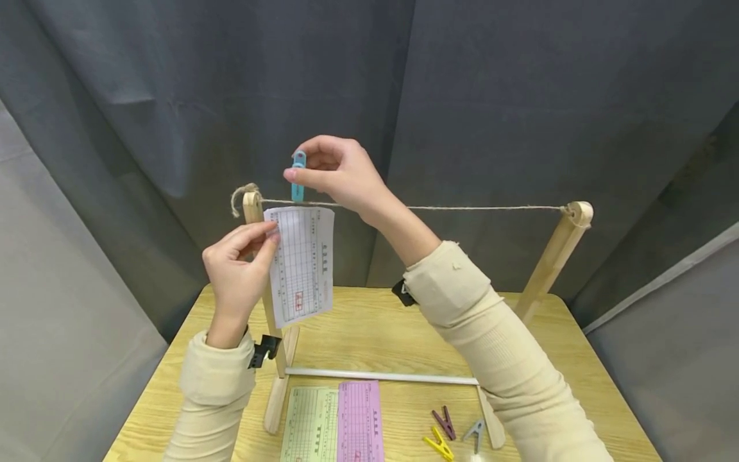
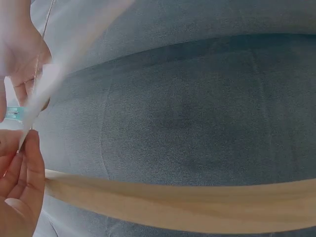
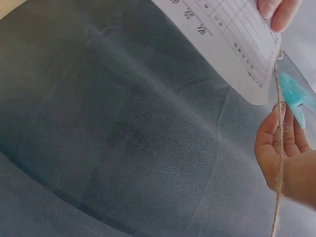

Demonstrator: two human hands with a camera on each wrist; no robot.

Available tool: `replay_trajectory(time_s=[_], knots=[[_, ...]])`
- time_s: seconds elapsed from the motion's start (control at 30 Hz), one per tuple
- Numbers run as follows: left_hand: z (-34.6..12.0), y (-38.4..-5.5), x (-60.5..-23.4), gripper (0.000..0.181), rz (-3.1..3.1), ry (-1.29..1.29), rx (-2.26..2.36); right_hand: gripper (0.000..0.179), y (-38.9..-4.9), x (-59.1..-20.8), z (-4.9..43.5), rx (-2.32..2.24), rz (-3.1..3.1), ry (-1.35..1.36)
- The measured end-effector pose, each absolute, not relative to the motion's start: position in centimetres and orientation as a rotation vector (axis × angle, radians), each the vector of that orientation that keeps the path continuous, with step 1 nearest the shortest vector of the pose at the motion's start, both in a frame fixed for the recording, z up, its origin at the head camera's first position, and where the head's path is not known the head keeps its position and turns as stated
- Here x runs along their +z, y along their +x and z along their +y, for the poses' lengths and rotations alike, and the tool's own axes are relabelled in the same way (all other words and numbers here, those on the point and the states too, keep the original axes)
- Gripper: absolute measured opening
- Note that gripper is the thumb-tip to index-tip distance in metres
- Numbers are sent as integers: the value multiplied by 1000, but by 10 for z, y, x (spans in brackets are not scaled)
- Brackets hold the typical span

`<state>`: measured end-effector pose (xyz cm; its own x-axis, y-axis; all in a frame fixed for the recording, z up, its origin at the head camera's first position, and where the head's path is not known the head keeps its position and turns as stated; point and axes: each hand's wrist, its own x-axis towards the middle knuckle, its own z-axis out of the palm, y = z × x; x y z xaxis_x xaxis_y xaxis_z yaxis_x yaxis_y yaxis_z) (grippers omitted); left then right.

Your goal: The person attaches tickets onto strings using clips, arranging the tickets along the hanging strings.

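My left hand [image 1: 238, 273] pinches a white printed form [image 1: 303, 266] by its upper left edge. The sheet hangs upright with its top just below a twine line [image 1: 491, 208]. Above it, my right hand [image 1: 349, 176] holds a light-blue clothespin [image 1: 297, 183] between thumb and fingers, its tip pointing down at the twine. In the right wrist view, the clothespin [image 3: 295, 94] is beside the twine, close to the corner of the form [image 3: 237, 49]. From the left wrist, the paper [image 2: 47, 91] appears edge-on, fingertips on its corner.
The twine runs between two wooden posts [image 1: 554, 263] joined low down by a white rod [image 1: 381, 376]. A green form [image 1: 308, 423] and a pink form [image 1: 359, 420] lie in front. Nearby are yellow [image 1: 439, 444], maroon [image 1: 444, 423] and grey [image 1: 475, 435] clothespins.
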<state>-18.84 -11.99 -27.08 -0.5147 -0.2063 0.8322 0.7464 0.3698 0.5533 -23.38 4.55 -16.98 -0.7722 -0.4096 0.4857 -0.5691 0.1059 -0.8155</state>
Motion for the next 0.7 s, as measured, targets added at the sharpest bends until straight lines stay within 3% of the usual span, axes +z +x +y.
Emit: replay_trajectory(time_s=[0.17,0.33,0.7], knots=[[-121,-188,-271,11,-1717,-491,-1286,10,-235,-165,43,1814,-2186,922],[-121,-187,-270,11,-1733,-482,-1286,16,-236,-161,41,1860,-2156,852],[-120,-186,-268,11,-1734,-466,-1305,10,-239,-165,35,1664,-2381,851]])
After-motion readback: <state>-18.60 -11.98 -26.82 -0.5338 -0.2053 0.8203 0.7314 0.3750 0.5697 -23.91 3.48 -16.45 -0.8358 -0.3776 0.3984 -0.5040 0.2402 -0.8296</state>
